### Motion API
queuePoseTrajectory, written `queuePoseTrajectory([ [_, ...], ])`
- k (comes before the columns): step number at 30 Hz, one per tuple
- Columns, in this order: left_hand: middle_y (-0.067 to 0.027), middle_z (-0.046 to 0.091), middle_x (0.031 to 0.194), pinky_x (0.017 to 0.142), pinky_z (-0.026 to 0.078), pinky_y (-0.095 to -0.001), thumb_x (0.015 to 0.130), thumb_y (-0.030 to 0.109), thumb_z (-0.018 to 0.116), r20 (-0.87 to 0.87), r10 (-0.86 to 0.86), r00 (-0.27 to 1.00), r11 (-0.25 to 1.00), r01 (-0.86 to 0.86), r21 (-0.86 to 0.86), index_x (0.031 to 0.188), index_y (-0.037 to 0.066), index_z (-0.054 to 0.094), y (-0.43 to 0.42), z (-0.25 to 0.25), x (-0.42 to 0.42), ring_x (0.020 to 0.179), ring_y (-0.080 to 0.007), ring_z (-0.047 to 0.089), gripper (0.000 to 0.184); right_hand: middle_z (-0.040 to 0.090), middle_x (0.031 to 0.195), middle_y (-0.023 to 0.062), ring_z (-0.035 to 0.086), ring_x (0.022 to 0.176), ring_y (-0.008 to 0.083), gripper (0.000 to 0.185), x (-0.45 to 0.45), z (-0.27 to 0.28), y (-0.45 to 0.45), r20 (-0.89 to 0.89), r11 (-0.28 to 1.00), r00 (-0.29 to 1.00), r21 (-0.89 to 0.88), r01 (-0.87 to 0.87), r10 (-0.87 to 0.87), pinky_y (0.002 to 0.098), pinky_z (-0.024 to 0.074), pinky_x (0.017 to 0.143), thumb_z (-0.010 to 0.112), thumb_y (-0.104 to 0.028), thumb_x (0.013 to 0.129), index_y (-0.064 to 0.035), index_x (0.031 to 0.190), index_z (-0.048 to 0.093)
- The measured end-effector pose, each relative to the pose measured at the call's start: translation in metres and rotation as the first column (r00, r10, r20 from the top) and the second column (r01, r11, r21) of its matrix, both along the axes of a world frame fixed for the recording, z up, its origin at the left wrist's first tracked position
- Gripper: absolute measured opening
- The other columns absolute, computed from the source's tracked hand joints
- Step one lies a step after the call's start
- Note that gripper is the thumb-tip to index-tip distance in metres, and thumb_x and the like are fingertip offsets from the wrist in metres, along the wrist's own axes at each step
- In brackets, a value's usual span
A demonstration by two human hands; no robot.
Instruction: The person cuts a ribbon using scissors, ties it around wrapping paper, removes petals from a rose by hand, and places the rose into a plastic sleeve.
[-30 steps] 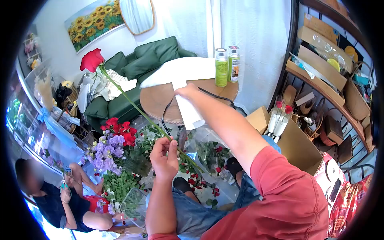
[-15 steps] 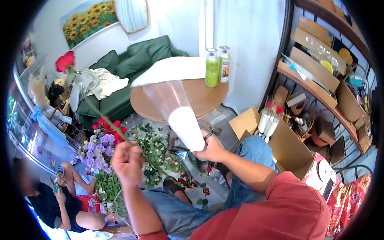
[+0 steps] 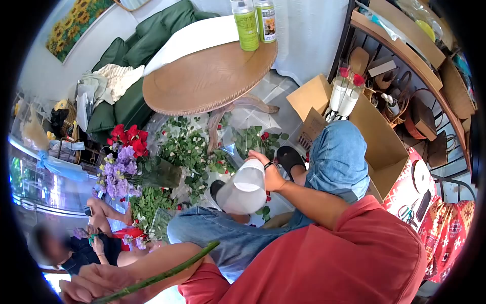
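Note:
My left hand point(image 3: 98, 283), at the lower left, has its fingers closed round the green stem of a rose point(image 3: 174, 270). The cut end of the stem points up and right; the bloom is out of view. Over my lap, my right hand point(image 3: 271, 175) grips a flower sleeve point(image 3: 243, 190), part white and part clear, whose wide clear end faces down and left. Left of the sleeve, red roses point(image 3: 127, 140) and purple flowers point(image 3: 119, 169) stand bunched above the floor. Leafy cuttings point(image 3: 187, 147) and scattered petals lie beyond my knees.
A round wooden table point(image 3: 207, 76) holds two green spray cans point(image 3: 246, 28). By my right knee, an open cardboard box point(image 3: 377, 142) contains sleeved single roses point(image 3: 349, 99). Another person point(image 3: 93, 248) sits at the left. A green sofa point(image 3: 131, 101) and a shelf point(image 3: 405, 48) stand farther off.
My left hand has swung down and back toward me, turning the rose so its stem end faces away. The sleeve has dropped and its wide end has tipped toward me. My view has tilted down.

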State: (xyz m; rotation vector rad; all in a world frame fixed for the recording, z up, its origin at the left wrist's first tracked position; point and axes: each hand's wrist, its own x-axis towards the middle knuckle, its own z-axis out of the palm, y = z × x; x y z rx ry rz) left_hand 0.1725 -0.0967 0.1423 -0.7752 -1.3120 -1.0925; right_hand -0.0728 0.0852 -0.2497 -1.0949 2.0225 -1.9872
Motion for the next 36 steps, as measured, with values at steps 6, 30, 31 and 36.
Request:
queuePoseTrajectory([
  [6, -0.0091, 0.058, 0.091, 0.065, 0.05, -0.0316, 0.108, 0.014, 0.049, 0.175, 0.919, 0.353, 0.347, -0.936, 0.064, 0.102, -0.008, 0.052, 0.042, 0.0, -0.048, 0.075, -0.0208, 0.058, 0.022, 0.067, 0.127, 0.0154, 0.064, 0.122, 0.0323, 0.088, 0.014, -0.016, -0.004, 0.123, 0.998, 0.99, -0.012, -0.07, 0.071, 0.042, 0.049, 0.107, 0.091, -0.011, 0.069, -0.0051, 0.146, 0.048],
  [30, -0.0143, 0.067, 0.072, 0.052, 0.041, -0.0217, 0.102, 0.024, 0.064, 0.604, 0.468, 0.646, 0.88, -0.402, -0.252, 0.097, -0.002, 0.059, 0.062, -0.045, -0.111, 0.045, -0.0108, 0.051, 0.028, 0.066, 0.127, 0.0161, 0.062, 0.12, 0.035, 0.082, 0.022, 0.005, -0.018, 0.069, 0.993, 0.994, -0.076, 0.087, -0.081, 0.044, 0.0481, 0.105, 0.09, -0.011, 0.069, -0.0031, 0.142, 0.053],
  [31, -0.0143, 0.064, 0.071, 0.048, 0.036, -0.023, 0.105, 0.025, 0.06, 0.577, 0.497, 0.648, 0.866, -0.415, -0.279, 0.098, -0.003, 0.057, 0.063, -0.045, -0.113, 0.044, -0.0106, 0.047, 0.029, 0.067, 0.127, 0.0159, 0.063, 0.12, 0.0351, 0.081, 0.022, 0.006, -0.018, 0.059, 0.993, 0.995, -0.081, 0.088, -0.083, 0.0442, 0.048, 0.105, 0.09, -0.011, 0.069, -0.0031, 0.141, 0.053],
  [36, -0.0161, 0.068, 0.073, 0.052, 0.043, -0.0221, 0.102, 0.024, 0.065, 0.674, 0.454, 0.583, 0.884, -0.389, -0.259, 0.097, -0.004, 0.06, 0.071, -0.043, -0.11, 0.048, -0.0122, 0.055, 0.028, 0.067, 0.126, 0.0159, 0.063, 0.118, 0.0353, 0.08, 0.023, 0.006, -0.018, 0.046, 0.993, 0.995, -0.066, 0.096, -0.093, 0.0444, 0.048, 0.105, 0.09, -0.011, 0.068, -0.003, 0.14, 0.054],
])
